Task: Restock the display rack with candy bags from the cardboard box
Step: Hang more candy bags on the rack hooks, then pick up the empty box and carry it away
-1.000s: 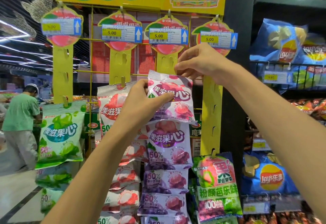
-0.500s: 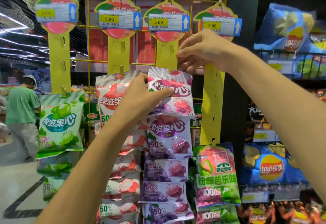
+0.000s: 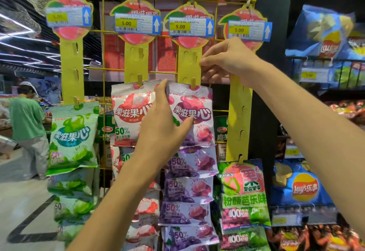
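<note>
— Candy bag [image 3: 195,112], the purple one: where is it?

— It hangs topmost on the third yellow strip [image 3: 188,67] of the display rack [image 3: 103,33], with its punched hole over a small tab [image 3: 193,83]. More purple bags [image 3: 189,191] hang in a column below it.

— What is the left hand doing?

— The left hand [image 3: 162,130] holds that bag by its left edge. The thumb lies across the printed front and one finger points up along the edge. The other fingers are hidden, seemingly behind the bag.

— And the right hand?

— The right hand [image 3: 229,61] is higher, with its fingers curled, pinching the right edge of the same strip just above the bag. A price tag [image 3: 190,27] reading 5.00 sits at the head of that strip.

— What else is nearby?

— A red bag [image 3: 130,112] tops the second strip, just beside the left hand. A green bag [image 3: 73,134] hangs lower on the first strip. A pink and green bag [image 3: 243,187] hangs low on the fourth. Blue Lay's bags [image 3: 304,189] fill the shelves to the right. At far left, a person in a green shirt [image 3: 25,116] stands in the aisle.
</note>
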Action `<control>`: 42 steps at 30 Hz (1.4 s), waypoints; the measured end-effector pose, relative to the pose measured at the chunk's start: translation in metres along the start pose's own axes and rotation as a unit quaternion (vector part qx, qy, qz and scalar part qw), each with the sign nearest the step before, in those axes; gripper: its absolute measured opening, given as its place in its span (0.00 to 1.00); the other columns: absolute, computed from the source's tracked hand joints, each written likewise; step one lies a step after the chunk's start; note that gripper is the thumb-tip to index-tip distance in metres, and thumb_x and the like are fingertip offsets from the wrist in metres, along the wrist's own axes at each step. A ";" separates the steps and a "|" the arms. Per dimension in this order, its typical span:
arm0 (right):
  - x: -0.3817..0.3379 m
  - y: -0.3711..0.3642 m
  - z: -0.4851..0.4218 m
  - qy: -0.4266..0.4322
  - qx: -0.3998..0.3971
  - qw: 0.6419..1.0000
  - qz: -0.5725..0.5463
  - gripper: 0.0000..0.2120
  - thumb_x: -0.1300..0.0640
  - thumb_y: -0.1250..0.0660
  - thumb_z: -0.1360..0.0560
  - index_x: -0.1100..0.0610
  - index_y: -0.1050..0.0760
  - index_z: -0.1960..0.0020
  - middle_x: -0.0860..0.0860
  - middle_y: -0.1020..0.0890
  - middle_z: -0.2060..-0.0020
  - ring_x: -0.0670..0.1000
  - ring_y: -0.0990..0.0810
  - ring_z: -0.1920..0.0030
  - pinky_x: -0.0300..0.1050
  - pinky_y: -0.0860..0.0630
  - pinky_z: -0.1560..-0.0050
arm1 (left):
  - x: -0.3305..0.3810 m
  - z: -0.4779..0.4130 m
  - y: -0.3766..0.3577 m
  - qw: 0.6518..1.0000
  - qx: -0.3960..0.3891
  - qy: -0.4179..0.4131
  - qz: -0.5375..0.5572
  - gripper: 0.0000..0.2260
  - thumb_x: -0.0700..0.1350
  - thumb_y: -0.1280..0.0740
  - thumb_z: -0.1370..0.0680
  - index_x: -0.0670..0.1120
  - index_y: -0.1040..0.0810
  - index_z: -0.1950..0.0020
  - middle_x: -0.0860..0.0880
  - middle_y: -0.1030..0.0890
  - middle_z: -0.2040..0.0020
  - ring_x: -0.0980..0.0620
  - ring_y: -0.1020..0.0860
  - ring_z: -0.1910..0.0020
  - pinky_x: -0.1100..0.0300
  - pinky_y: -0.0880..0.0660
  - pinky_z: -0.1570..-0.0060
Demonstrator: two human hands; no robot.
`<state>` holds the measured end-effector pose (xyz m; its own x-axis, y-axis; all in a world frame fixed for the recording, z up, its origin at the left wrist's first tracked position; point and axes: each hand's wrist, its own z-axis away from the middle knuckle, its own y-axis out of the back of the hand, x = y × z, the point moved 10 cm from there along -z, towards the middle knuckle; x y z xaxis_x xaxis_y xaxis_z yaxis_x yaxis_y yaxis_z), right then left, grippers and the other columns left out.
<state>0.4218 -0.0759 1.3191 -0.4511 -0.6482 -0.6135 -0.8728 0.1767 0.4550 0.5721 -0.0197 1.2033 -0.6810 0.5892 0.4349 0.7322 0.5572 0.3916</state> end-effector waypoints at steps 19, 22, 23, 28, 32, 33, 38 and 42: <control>-0.011 -0.015 0.074 0.194 0.195 0.936 0.220 0.19 0.58 0.29 0.28 0.55 0.23 0.38 0.49 0.19 0.45 0.49 0.20 0.44 0.50 0.20 0.45 | 0.025 0.016 -0.016 0.948 -0.033 -0.100 -0.300 0.34 0.55 0.30 0.24 0.51 0.42 0.23 0.50 0.46 0.20 0.43 0.43 0.24 0.48 0.22 0.47; -0.003 -0.023 0.102 0.201 0.165 0.911 0.321 0.24 0.56 0.29 0.28 0.54 0.27 0.33 0.51 0.24 0.37 0.53 0.27 0.35 0.50 0.26 0.36 | 0.029 0.015 -0.010 0.934 -0.036 -0.094 -0.344 0.36 0.57 0.30 0.25 0.52 0.42 0.22 0.49 0.43 0.21 0.42 0.45 0.23 0.46 0.23 0.45; 0.001 -0.024 0.110 0.196 0.155 0.903 0.348 0.26 0.54 0.29 0.28 0.54 0.28 0.31 0.53 0.26 0.34 0.55 0.29 0.33 0.50 0.29 0.33 | 0.032 0.015 -0.011 0.927 -0.037 -0.100 -0.359 0.36 0.58 0.30 0.25 0.52 0.41 0.23 0.48 0.42 0.21 0.41 0.44 0.23 0.45 0.25 0.42; 0.031 -0.010 0.142 0.140 0.112 0.874 0.451 0.37 0.47 0.27 0.31 0.53 0.35 0.25 0.57 0.34 0.26 0.59 0.37 0.25 0.60 0.42 0.24 | 0.068 0.026 -0.028 0.907 -0.015 -0.173 -0.384 0.35 0.59 0.28 0.29 0.50 0.34 0.26 0.44 0.33 0.25 0.39 0.34 0.28 0.41 0.35 0.35; 0.059 0.029 0.177 0.088 0.110 0.877 0.459 0.38 0.47 0.28 0.30 0.51 0.39 0.23 0.56 0.38 0.23 0.59 0.42 0.23 0.59 0.46 0.22 | 0.109 0.049 -0.065 0.912 0.000 -0.233 -0.339 0.32 0.56 0.27 0.30 0.49 0.30 0.28 0.44 0.28 0.29 0.39 0.30 0.31 0.39 0.35 0.34; 0.068 0.041 0.189 0.076 0.112 0.879 0.458 0.39 0.48 0.28 0.30 0.52 0.39 0.23 0.56 0.39 0.23 0.59 0.42 0.23 0.59 0.45 0.23 | 0.119 0.056 -0.077 0.915 -0.006 -0.239 -0.324 0.32 0.56 0.27 0.31 0.49 0.30 0.28 0.44 0.27 0.30 0.39 0.30 0.31 0.39 0.35 0.34; 0.126 0.088 0.272 -0.008 0.102 0.890 0.445 0.37 0.51 0.28 0.28 0.55 0.38 0.23 0.58 0.39 0.23 0.61 0.41 0.23 0.60 0.43 0.24 | 0.156 0.118 -0.155 0.923 -0.082 -0.262 -0.271 0.32 0.55 0.28 0.30 0.49 0.30 0.28 0.46 0.27 0.30 0.40 0.29 0.33 0.42 0.35 0.35; 0.186 0.117 0.366 -0.101 0.081 0.872 0.472 0.37 0.51 0.28 0.27 0.55 0.39 0.23 0.58 0.39 0.23 0.60 0.41 0.23 0.59 0.41 0.24 | 0.179 0.197 -0.231 0.914 -0.173 -0.293 -0.220 0.29 0.53 0.30 0.28 0.48 0.30 0.29 0.45 0.26 0.32 0.40 0.28 0.35 0.42 0.35 0.37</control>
<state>0.1678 0.0953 1.0214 -0.9922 -0.0165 -0.1232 -0.1020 0.6747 0.7310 0.2792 0.0722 1.0308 -0.7263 0.6205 -0.2958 0.2764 0.6577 0.7008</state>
